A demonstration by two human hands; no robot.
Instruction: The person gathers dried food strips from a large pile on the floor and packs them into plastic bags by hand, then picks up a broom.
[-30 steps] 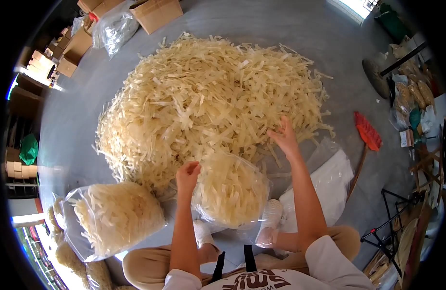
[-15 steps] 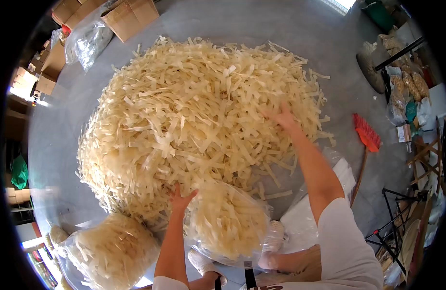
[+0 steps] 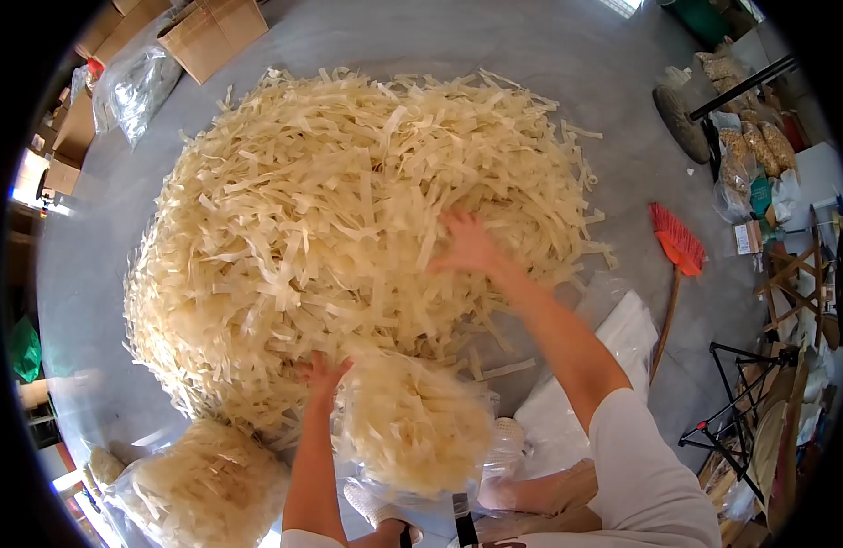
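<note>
Reaching over a broad heap of pale strips (image 3: 284, 219), a person's right grip (image 3: 467, 245) is spread wide, a bare hand with its back uppermost and its fingers fanned toward the upper left. Slight blur leaves it unclear whether the fingers press into the strips or skim above them. The forearm slants back from the heap's right half, down to a white sleeve (image 3: 649, 466) at lower right, the elbow slightly bent. The left grip (image 3: 323, 374), also spread, sits at the heap's near edge, fingers pointing away from the body and thumb angled toward a clear bag (image 3: 417, 429) packed with the same strips; contact with the plastic cannot be told. Its forearm rises almost straight from the bottom of the view. The packed bag stands in front of the person, between the two arms, while a second filled bag (image 3: 207, 484) sits at lower left. To the right, white plastic sheeting (image 3: 590, 370) lies on the grey floor (image 3: 613, 155), a red broom (image 3: 679, 245) just beyond it.
</note>
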